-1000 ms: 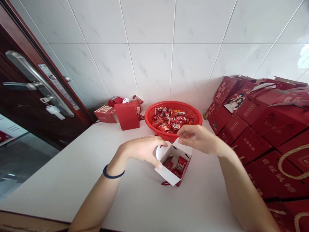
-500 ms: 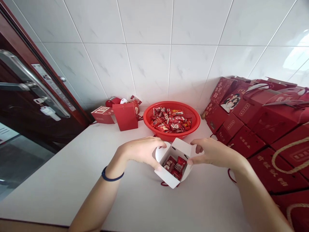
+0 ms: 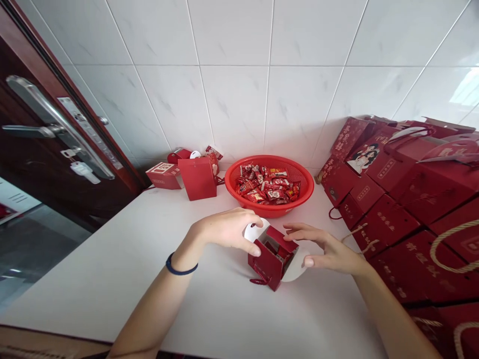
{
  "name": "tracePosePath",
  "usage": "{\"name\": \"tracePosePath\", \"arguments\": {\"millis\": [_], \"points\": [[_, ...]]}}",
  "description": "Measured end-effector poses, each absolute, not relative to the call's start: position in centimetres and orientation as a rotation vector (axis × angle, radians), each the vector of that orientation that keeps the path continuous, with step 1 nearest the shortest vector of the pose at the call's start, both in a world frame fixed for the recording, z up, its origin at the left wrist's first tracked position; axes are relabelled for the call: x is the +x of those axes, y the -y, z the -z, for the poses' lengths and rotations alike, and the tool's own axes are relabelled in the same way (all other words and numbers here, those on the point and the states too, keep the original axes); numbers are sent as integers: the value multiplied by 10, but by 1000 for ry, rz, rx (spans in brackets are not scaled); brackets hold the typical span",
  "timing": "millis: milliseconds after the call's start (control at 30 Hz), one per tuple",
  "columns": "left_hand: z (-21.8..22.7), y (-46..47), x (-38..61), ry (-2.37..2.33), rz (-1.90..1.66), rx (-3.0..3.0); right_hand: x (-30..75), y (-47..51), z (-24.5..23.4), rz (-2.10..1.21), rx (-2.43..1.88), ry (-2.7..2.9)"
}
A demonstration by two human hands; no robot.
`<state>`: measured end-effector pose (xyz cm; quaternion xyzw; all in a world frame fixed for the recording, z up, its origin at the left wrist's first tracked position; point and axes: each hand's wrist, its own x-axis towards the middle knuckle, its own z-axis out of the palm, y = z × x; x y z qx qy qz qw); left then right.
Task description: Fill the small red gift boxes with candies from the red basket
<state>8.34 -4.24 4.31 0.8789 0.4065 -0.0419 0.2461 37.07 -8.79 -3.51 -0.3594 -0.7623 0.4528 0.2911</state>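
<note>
A small red candy box [image 3: 263, 265] stands on the white table in front of me, with wrapped candies partly visible inside. Its red front and back flaps lean inward over the opening, while rounded white flaps stick out at both sides. My left hand [image 3: 229, 230] grips the box's left side, its thumb on the front flap and its fingers by the left white flap. Stretched out and spread, the fingers of my right hand [image 3: 329, 249] touch the back flap, and the thumb is at the right white flap [image 3: 295, 267]. A red cord handle [image 3: 258, 281] hangs at the front.
Behind the box sits a red plastic basket [image 3: 307, 192] of wrapped candies. A stack of red gift boxes [image 3: 389, 219] with rope handles fills the right side. Smaller red boxes [image 3: 197, 179] stand at the back left, near a door handle with keys [image 3: 82, 169]. A tiled wall [image 3: 235, 109] closes the back.
The front and back flaps have folded inward, so their red outsides show and the candies are mostly covered. My left thumb has moved onto the front flap; my right fingers have shifted to the back flap.
</note>
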Motion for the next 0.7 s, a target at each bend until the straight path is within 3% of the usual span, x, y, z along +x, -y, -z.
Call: {"name": "tracePosePath", "arguments": {"millis": [700], "points": [[-33,55,106,-1220,-147,2358,336,92,61,-1174,-1103,1692]]}}
